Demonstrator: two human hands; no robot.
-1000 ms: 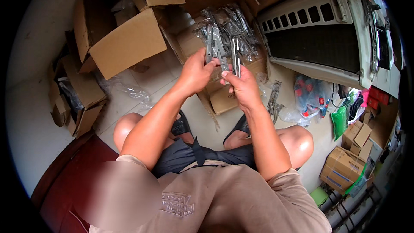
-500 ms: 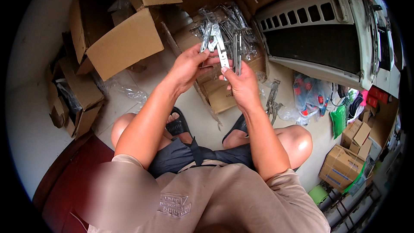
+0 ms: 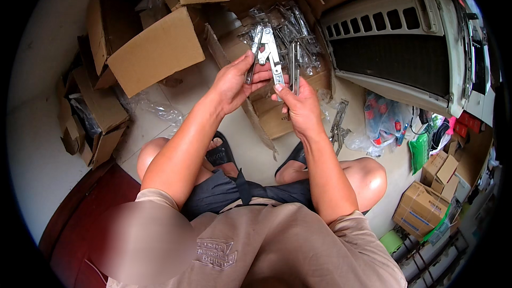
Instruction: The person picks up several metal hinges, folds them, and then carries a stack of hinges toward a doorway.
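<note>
Over an open carton (image 3: 277,120), both hands hold a silver metal window hinge (image 3: 273,53) with its linked arms partly spread. My left hand (image 3: 233,84) is closed on its left arm, thumb on top and fingers underneath. My right hand (image 3: 302,104) pinches the lower end of its other arm with the thumb. A second, folded metal hinge (image 3: 295,66) stands upright in the same right hand, its lower end hidden by the fingers. Beyond the hands, the carton contains a heap of similar hinges (image 3: 304,37), many in clear plastic.
At the left stand a large open carton (image 3: 157,53) and a smaller torn one (image 3: 101,106). A grey-white slotted casing (image 3: 394,48) leans at the right. Several loose hinges (image 3: 338,125) lie on the floor near my right knee, beside a clear bag (image 3: 381,120) of red-and-blue items.
My left thumb has slid up along the hinge's left arm, and that arm has tilted slightly. My right hand keeps its grip on both hinges.
</note>
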